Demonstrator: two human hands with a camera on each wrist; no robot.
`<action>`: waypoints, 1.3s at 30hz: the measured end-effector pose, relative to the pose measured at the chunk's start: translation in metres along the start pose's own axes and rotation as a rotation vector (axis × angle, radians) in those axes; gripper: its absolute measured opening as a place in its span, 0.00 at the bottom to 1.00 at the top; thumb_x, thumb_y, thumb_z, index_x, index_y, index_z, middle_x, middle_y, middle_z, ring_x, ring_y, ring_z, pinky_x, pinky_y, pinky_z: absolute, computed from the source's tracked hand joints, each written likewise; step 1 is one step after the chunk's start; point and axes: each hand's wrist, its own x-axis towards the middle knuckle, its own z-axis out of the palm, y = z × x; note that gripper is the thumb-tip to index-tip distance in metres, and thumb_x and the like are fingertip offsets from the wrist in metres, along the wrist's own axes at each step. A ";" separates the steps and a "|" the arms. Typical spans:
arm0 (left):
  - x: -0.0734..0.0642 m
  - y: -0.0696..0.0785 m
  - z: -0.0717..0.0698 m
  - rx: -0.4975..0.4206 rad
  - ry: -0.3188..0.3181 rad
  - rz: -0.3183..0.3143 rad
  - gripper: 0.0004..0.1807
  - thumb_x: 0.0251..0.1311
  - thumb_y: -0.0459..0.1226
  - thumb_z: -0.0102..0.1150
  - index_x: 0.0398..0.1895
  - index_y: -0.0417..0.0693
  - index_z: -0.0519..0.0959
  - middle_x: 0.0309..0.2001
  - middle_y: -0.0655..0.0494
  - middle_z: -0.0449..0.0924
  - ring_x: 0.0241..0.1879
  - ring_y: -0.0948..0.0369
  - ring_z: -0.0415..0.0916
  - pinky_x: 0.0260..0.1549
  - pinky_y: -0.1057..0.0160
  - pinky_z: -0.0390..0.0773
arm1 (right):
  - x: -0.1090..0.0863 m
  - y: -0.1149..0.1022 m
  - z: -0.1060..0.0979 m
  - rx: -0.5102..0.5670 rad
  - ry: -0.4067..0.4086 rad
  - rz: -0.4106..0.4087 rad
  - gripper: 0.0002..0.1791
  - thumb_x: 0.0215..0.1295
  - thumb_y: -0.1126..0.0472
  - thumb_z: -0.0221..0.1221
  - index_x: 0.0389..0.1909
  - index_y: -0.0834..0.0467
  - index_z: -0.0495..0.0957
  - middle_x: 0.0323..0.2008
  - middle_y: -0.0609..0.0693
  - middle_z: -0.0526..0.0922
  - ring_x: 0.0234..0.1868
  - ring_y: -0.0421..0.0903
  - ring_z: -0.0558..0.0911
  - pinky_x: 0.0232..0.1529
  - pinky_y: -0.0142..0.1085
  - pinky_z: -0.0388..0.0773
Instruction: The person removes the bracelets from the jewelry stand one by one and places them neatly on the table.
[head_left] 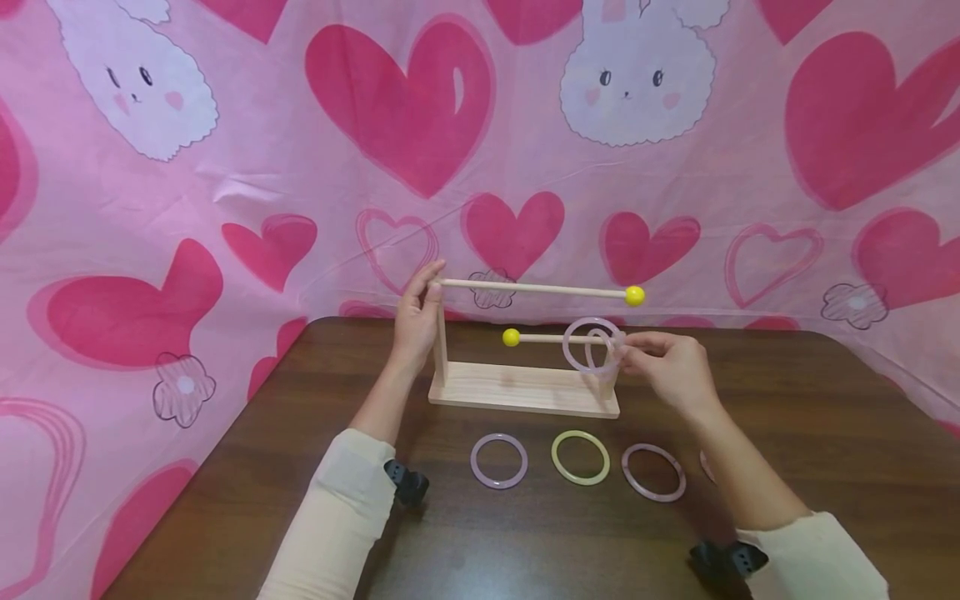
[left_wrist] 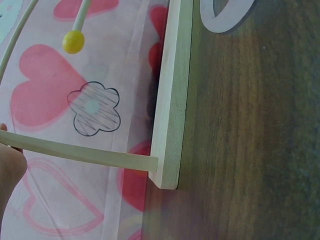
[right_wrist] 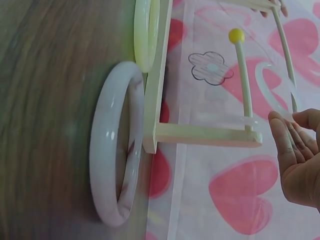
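Note:
My left hand [head_left: 416, 325] grips the top of the left post of a wooden stand [head_left: 517, 387], where the upper rod [head_left: 532, 288] with its yellow end ball [head_left: 634, 296] begins. Between thumb and fingers, my right hand [head_left: 675, 371] pinches a pale purple ring [head_left: 566, 346] beside the right post. That ring overlaps the lower rod [head_left: 543, 338] in the head view; the right wrist view shows it apart from this rod, near the upper one. A second pale ring [right_wrist: 220, 119] hangs on the lower rod close to its post. This rod's free end carries a yellow ball [head_left: 511, 337].
In front of the stand, a purple ring [head_left: 474, 461], a yellow ring [head_left: 588, 482] and a pinkish ring [head_left: 654, 498] lie on the brown table [head_left: 300, 433]. My right forearm partly hides another ring [head_left: 705, 467]. A pink heart-patterned cloth [head_left: 525, 167] hangs behind the table.

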 end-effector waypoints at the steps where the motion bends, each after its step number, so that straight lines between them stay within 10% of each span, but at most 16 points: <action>1: 0.000 0.000 0.000 -0.001 -0.001 -0.002 0.18 0.64 0.27 0.46 0.58 0.34 0.69 0.61 0.45 0.67 0.48 0.66 0.64 0.50 0.70 0.65 | 0.000 0.001 -0.002 0.003 0.001 0.001 0.14 0.59 0.69 0.58 0.42 0.77 0.77 0.33 0.69 0.81 0.24 0.31 0.81 0.29 0.31 0.80; 26: 0.001 -0.003 -0.001 0.010 -0.003 -0.010 0.18 0.64 0.27 0.45 0.58 0.35 0.70 0.61 0.48 0.68 0.45 0.68 0.64 0.47 0.70 0.66 | -0.008 0.012 -0.045 0.061 -0.075 0.042 0.17 0.62 0.69 0.55 0.43 0.81 0.72 0.24 0.41 0.83 0.27 0.38 0.83 0.32 0.34 0.80; 39: 0.000 -0.001 -0.002 -0.015 -0.019 0.014 0.18 0.65 0.27 0.45 0.58 0.33 0.69 0.62 0.41 0.64 0.50 0.66 0.64 0.50 0.69 0.65 | -0.007 0.040 -0.072 0.226 -0.090 0.085 0.04 0.59 0.62 0.61 0.33 0.57 0.83 0.26 0.48 0.85 0.28 0.43 0.84 0.33 0.33 0.80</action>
